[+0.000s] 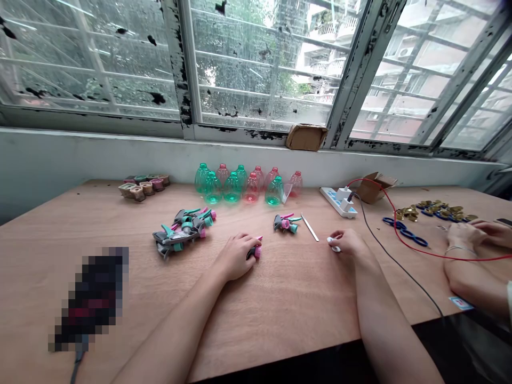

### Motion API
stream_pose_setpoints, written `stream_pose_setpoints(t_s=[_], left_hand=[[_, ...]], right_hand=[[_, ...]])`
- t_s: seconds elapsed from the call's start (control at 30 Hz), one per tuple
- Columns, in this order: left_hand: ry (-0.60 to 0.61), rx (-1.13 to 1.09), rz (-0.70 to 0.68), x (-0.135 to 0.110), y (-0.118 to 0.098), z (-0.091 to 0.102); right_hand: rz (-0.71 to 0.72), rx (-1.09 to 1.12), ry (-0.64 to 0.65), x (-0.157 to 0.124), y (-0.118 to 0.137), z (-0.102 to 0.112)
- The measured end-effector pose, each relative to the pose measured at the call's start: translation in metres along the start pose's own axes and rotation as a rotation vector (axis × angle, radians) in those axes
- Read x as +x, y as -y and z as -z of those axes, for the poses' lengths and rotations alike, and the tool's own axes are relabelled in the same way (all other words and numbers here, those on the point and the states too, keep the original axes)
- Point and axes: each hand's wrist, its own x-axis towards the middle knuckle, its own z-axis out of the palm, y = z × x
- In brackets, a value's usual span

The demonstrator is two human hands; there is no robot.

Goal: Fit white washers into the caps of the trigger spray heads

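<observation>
So the left hand (234,256) is curled over a sprayer head (256,250) lying on the table (288,298) about mid-way across. It's gripping it, and only a grey body and a pink collar poke out past the fingers. The right hand (348,242) is a bit to the right, also resting on the wood, with its fingertips pinched on a small white bit (333,247) that's too tiny to make out. Between the two hands and slightly farther back sit two more heads (286,223), grey with pink and teal parts, plus a thin metal strip (310,227) just right of them. A bigger pile of heads (182,230) is off to the left.

Container-wise, there's a cluster of clear bottles (240,185) along the far edge, some teal-tinted and some pink, all uncapped and looking empty. Far left is a row of little cups (143,185); can't see what's inside. An open cardboard box (374,188) sits far right beside a power strip (340,201), contents not visible. Another person's hands (474,233) rest at the right edge near blue rings (406,230) and gold pieces (436,209).
</observation>
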Motion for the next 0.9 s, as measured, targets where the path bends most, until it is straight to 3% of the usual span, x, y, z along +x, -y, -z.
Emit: stream_pose_setpoints(t_s=[0.47,0.6,0.7,0.77,0.9], left_hand=[[-0.003,0.003,0.024,0.0,-0.001,0.0],[-0.013,0.004,0.022,0.001,-0.002,0.0],[-0.055,-0.002,0.028,0.002,-0.001,0.0],[-0.08,-0.043,0.057,0.003,0.0,0.0],[-0.074,-0.155,0.133,0.004,0.004,0.0]], right_hand=[[0.035,0.042,-0.08,-0.007,0.004,0.002],[0.172,0.18,-0.15,-0.021,0.025,0.003],[0.403,0.442,-0.023,-0.045,0.058,-0.009],[0.549,0.583,0.132,-0.065,0.085,-0.022],[0.688,0.674,0.435,-0.099,0.132,-0.05]])
